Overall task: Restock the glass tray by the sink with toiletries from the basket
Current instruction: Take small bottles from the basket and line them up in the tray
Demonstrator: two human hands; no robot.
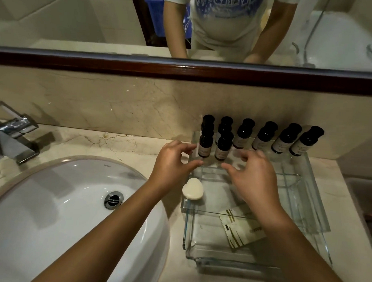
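The glass tray (311, 210) lies on the marble counter right of the sink. Several small dark bottles (265, 135) with pale labels stand in a row along its back, and two more (214, 146) stand just in front at the left. A white heart-shaped soap (193, 188) sits on the tray's left rim. A cream sachet with gold marks (241, 229) lies in the tray near the front. My left hand (171, 163) and my right hand (253, 175) hover with loosely curved fingers on either side of the two front bottles, touching neither. The basket shows only as a reflection in the mirror.
A white oval sink (77, 200) with a chrome drain fills the left. A chrome tap (14, 132) stands at the far left. A mirror with a dark wooden frame (183, 69) runs above the marble backsplash. A blue basket (155, 13) is reflected in the mirror.
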